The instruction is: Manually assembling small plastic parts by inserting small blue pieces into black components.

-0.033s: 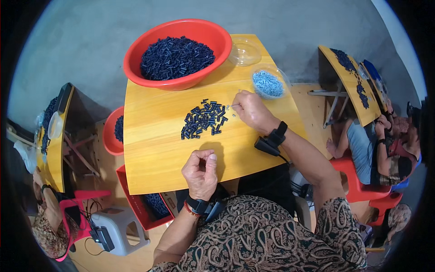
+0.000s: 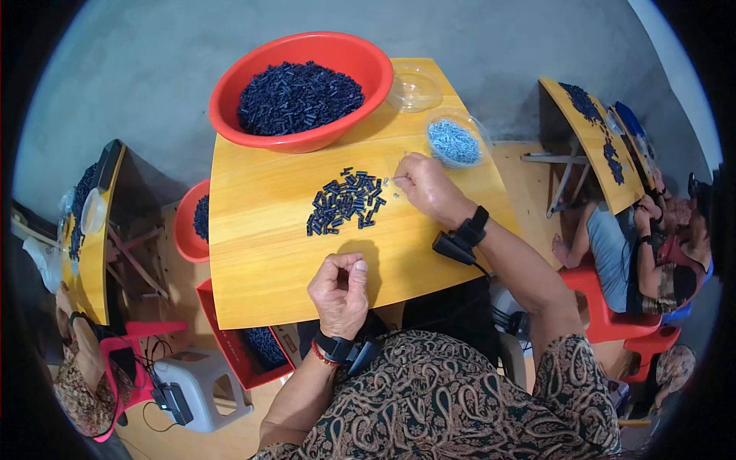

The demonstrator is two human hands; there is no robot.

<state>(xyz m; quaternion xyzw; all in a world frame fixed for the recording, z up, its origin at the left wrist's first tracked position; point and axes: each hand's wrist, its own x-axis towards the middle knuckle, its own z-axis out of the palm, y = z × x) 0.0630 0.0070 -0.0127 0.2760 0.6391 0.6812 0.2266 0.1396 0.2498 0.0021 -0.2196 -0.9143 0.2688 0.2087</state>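
My right hand (image 2: pixel 428 186) is closed in a pinch at the right of a loose pile of small black tube-like pieces (image 2: pixel 346 201). A thin metallic piece (image 2: pixel 399 179) sticks out from its fingertips toward the pile; its exact kind is too small to tell. A few tiny silvery bits lie on the wood beside it. Near the table's front edge, my left hand (image 2: pixel 340 294) has its fingers curled against the thumb, and whatever may be between them is hidden. Beyond my right hand stands a clear round tub (image 2: pixel 454 142) of small silvery-blue metal pieces.
A big red basin (image 2: pixel 230 115) heaped with black pieces stands at the back left of the yellow table (image 2: pixel 261 268). Beside it lies a clear plastic lid (image 2: pixel 415 89). A red box (image 2: pixel 234 345) sits below on the left. Other people work at tables on both sides.
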